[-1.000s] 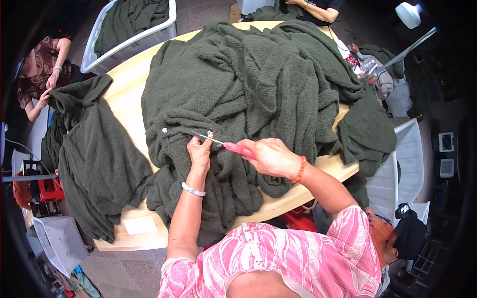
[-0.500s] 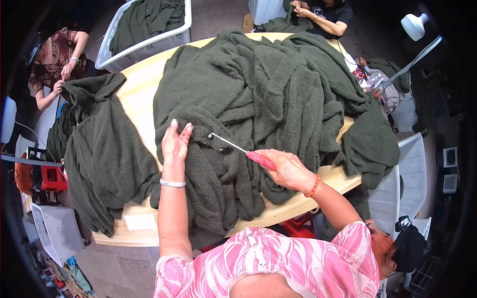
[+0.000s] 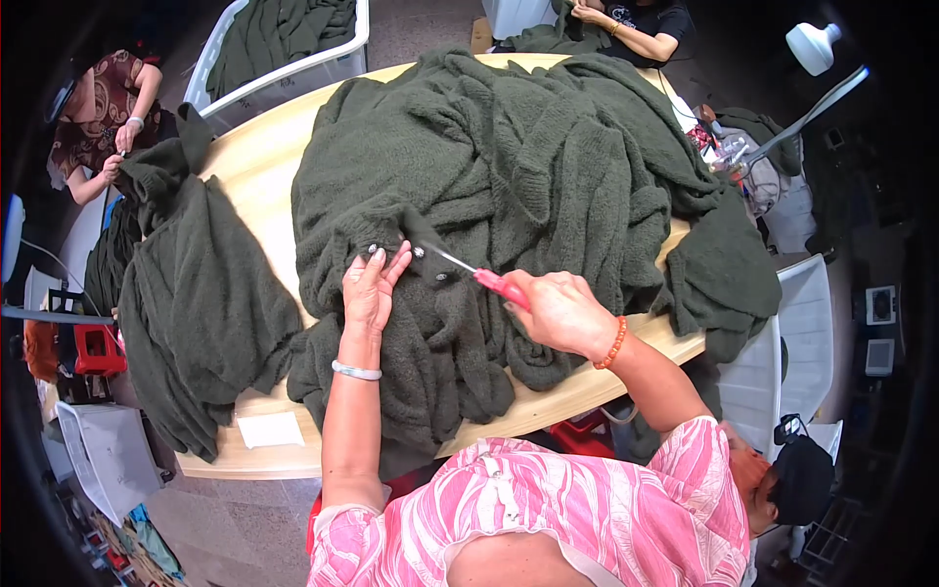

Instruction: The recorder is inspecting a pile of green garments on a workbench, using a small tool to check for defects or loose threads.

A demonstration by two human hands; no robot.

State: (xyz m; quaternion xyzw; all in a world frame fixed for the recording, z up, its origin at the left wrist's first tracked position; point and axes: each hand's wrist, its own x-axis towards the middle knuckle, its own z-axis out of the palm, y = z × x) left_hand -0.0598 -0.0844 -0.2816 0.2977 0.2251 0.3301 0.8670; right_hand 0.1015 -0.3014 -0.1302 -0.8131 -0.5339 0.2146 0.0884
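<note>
A heap of dark green fuzzy knitwear [image 3: 548, 157] covers most of the wooden table in front of me. At its near left, my left hand [image 3: 372, 289] grips the edge of one knit garment [image 3: 391, 227], thumb beside a small dark shiny button [image 3: 373, 248]. Two more buttons show to the right, one button [image 3: 419, 252] close to the fingers and another button [image 3: 441, 277] lower down. My right hand [image 3: 562, 315] is closed round the handle of a pink-handled tool [image 3: 501, 286]. Its thin metal shaft points left toward the buttons; the tip is blurred.
Another green garment [image 3: 210, 303] hangs over the left of the wooden table [image 3: 256, 166], near a white paper [image 3: 270, 430]. A plastic bin [image 3: 284, 90] of knitwear stands beyond. Co-workers are at far left, far right and lower right. A lamp [image 3: 814, 49] rises at right.
My left hand has closed on the garment's edge, lifting it so that a button shows by the thumb. My right hand has shifted slightly up with the pink-handled tool.
</note>
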